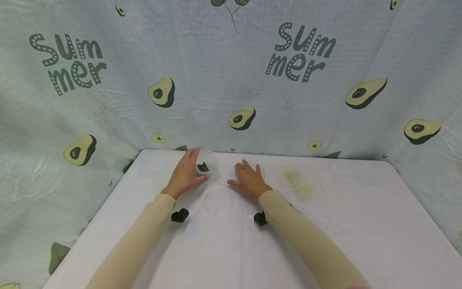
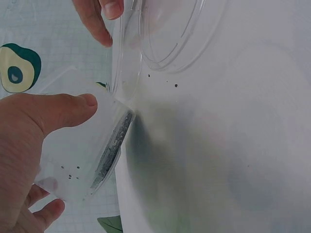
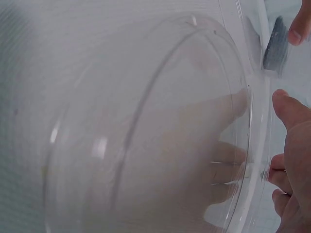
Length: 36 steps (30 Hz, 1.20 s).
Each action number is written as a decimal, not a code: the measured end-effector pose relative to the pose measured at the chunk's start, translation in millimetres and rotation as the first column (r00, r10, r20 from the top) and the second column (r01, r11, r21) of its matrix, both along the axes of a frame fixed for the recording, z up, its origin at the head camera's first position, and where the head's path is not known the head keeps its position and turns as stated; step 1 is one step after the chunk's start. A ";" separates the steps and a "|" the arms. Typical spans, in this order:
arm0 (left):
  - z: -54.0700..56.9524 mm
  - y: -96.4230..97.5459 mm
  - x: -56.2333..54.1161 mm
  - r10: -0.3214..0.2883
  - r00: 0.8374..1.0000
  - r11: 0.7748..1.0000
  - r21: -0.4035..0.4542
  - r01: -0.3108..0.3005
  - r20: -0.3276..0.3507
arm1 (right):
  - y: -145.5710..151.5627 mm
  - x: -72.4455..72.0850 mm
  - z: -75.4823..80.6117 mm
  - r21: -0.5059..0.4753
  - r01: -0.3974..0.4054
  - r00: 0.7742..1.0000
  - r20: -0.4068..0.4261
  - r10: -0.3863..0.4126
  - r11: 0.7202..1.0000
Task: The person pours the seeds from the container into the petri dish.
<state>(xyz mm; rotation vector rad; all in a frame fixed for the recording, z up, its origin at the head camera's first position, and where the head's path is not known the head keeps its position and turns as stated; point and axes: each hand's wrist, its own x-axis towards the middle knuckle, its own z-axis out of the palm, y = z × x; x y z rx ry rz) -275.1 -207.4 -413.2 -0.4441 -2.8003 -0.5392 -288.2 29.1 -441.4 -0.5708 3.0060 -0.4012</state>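
Note:
My left hand [image 1: 185,172] grips a clear plastic cup [image 1: 211,158], thumb on the near side and fingers round the far side. Dark, fine grains [image 2: 114,145] are banked along one side of the cup's lower end in the left wrist view, and a few specks stick to its wall. My right hand [image 1: 249,180] is spread low over clear round dishes, thumb toward the cup, holding nothing. One dish [image 1: 226,176] lies between the hands. A large clear dish [image 3: 146,126] fills much of the right wrist view, beside the right hand's fingers.
More clear round dishes lie nearer me, one in front [image 1: 218,200] and one by the right wrist [image 1: 246,205]. Another dish [image 1: 287,177] sits at the right by a yellow stain [image 1: 303,189]. Dark specks [image 2: 176,85] dot the white table [image 1: 361,224]. A printed curtain [image 1: 202,80] hangs behind.

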 end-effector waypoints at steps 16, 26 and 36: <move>-0.2 4.9 -2.2 -0.019 0.999 1.000 -0.021 0.019 -0.032 | -3.8 -8.4 0.1 0.059 0.005 1.000 -0.003 -0.005 0.998; -1.3 4.5 -4.8 -0.018 0.999 0.999 -0.032 0.017 -0.035 | -6.3 -9.4 0.4 0.071 0.003 1.000 0.004 -0.003 0.997; -0.4 5.4 -4.3 -0.024 0.998 0.999 -0.049 0.022 -0.051 | -7.0 -8.4 2.7 0.083 0.003 1.000 0.004 -0.003 0.997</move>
